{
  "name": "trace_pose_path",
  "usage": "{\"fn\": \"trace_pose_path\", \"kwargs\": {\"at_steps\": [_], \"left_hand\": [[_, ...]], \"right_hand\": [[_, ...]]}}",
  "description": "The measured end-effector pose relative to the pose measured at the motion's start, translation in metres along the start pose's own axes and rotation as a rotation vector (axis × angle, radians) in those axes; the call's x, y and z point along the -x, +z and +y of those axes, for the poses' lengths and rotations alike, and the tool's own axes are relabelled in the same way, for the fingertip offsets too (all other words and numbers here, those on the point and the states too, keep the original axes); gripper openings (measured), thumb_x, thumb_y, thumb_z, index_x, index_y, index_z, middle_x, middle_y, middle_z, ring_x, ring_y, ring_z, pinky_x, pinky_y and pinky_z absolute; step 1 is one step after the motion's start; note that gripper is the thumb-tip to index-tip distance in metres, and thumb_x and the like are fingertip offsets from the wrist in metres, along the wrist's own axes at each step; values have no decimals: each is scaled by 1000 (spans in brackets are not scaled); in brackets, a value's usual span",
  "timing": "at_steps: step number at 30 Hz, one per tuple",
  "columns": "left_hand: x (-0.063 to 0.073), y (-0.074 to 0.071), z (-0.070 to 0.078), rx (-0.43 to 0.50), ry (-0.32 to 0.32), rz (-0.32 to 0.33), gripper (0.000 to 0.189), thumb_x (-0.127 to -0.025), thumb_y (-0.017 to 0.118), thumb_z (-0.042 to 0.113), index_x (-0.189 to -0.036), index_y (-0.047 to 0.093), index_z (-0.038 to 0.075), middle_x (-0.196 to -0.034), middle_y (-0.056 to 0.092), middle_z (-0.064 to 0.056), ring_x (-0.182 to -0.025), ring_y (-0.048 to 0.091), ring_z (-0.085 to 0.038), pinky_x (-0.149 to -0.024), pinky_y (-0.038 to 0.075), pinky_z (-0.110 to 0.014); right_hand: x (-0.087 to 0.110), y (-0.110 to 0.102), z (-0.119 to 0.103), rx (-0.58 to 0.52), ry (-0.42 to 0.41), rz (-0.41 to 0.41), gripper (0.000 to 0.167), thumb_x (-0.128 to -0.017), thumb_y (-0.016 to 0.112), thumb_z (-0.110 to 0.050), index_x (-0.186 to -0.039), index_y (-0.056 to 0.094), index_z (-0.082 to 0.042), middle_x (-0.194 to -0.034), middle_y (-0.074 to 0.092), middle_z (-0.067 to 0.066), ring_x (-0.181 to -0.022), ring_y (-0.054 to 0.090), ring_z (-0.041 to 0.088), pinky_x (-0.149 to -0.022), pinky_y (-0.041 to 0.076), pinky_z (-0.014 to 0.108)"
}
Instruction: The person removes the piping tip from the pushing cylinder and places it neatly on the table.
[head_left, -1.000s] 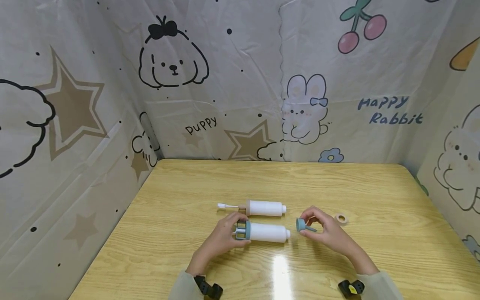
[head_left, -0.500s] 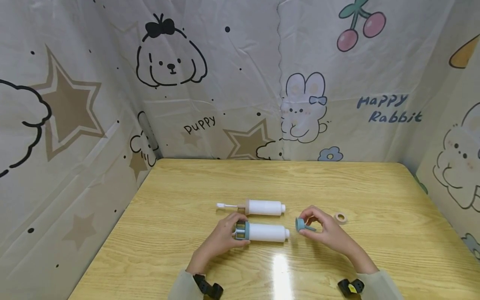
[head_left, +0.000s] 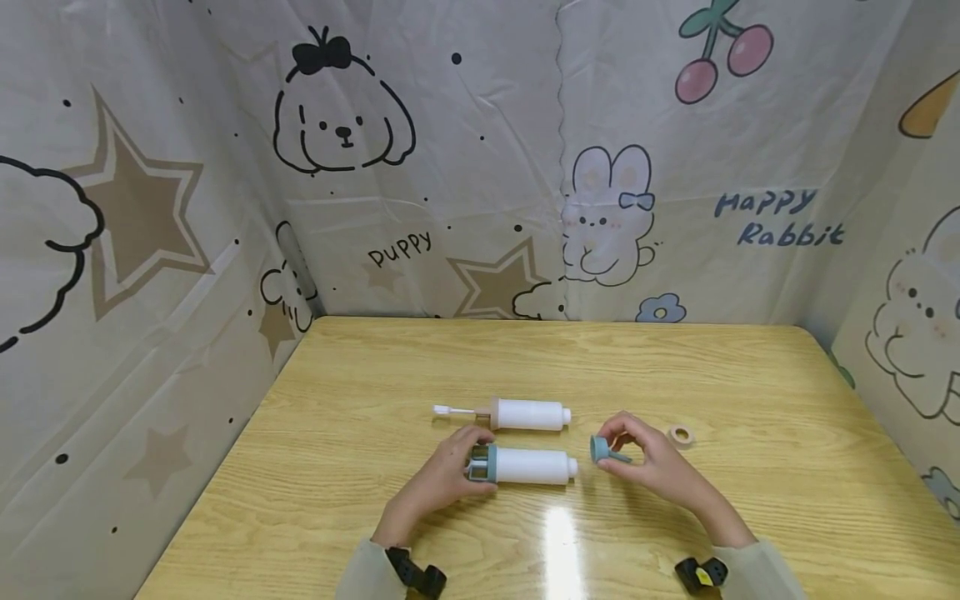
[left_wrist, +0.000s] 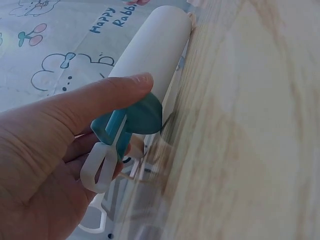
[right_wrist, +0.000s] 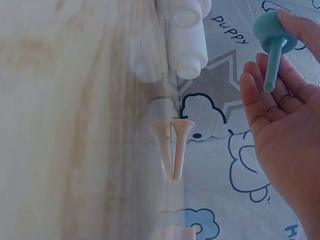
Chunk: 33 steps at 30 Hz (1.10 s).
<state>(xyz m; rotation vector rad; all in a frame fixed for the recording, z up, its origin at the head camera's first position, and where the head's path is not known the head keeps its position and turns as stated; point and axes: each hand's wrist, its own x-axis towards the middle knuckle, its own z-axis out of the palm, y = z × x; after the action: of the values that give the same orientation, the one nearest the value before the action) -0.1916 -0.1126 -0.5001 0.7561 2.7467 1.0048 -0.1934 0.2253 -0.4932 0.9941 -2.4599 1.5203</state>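
My left hand [head_left: 442, 475] grips a white cylindrical bottle [head_left: 534, 467] by the slotted teal collar [head_left: 491, 463] at its left end. In the left wrist view the thumb lies across the joint between bottle and collar [left_wrist: 142, 115], and a white loop [left_wrist: 100, 167] sticks out of the collar. To the right of the bottle's small tip, my right hand [head_left: 647, 454] pinches a teal cap [head_left: 598, 449] with a thin stem. In the right wrist view the cap [right_wrist: 272, 27] is apart from the bottles, its stem pointing away from them.
Behind the held bottle lies a similar white bottle [head_left: 531, 415] with a beige collar and a white loop-ended stick [head_left: 453, 411]. A beige ring-shaped piece [head_left: 682, 437] lies beyond the right hand. In the right wrist view a beige stemmed piece [right_wrist: 181, 145] is on the table.
The teal collar and bottle seem slightly turned and shifted a little left in the left hand. The right hand with the teal cap stays almost where it was; the view has tilted slightly.
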Motion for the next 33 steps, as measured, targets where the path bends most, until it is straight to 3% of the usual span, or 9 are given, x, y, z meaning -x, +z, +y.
{"fn": "trace_pose_path", "kwargs": {"at_steps": [7,11,14,17,21,24,33], "left_hand": [[0,-1,0,-7,-1,-10,68,-78,83,30,-134,48,11,-132,54,-4,-116,57,-20,-99,52,-41],[2,-1,2,9,16,20,68,-81,81,33,-136,47,11,-136,52,-5,-123,55,-25,-101,50,-46],[3,-1,5,40,56,92,65,-82,79,32,-136,49,10,-138,52,-7,-129,52,-29,-104,48,-49],[2,0,7,50,135,199,62,-82,80,28,-133,53,8,-137,54,-9,-131,51,-29,-106,47,-48],[-1,1,10,32,254,332,59,-78,83,22,-128,57,4,-131,59,-12,-126,56,-26,-103,51,-41],[-5,4,14,12,309,384,58,-76,84,21,-126,59,4,-127,62,-10,-122,59,-24,-101,53,-37],[-13,15,28,12,354,370,58,-75,85,21,-126,59,5,-125,62,-7,-120,60,-23,-104,51,-37]], "right_hand": [[0,0,-1,5,10,2,28,-86,72,-3,-109,59,-15,-101,60,-4,-88,57,4,-77,52,24],[0,0,-1,11,9,4,28,-86,72,-3,-109,59,-15,-101,60,-5,-88,57,4,-77,52,24],[0,1,-1,12,11,7,28,-86,72,-4,-109,60,-15,-101,60,-4,-87,57,4,-77,52,24],[0,1,-1,9,22,9,27,-87,72,-4,-108,60,-15,-100,61,-4,-87,57,4,-77,52,24],[-1,3,-2,-9,33,8,25,-87,71,-5,-108,61,-14,-99,61,-3,-87,58,4,-76,53,24],[-2,5,-4,-21,28,6,24,-87,71,-5,-108,61,-13,-98,62,-2,-86,58,4,-76,53,23],[-9,16,-14,-12,26,-12,22,-87,72,-7,-106,62,-12,-99,64,3,-88,59,2,-77,54,23]]}}
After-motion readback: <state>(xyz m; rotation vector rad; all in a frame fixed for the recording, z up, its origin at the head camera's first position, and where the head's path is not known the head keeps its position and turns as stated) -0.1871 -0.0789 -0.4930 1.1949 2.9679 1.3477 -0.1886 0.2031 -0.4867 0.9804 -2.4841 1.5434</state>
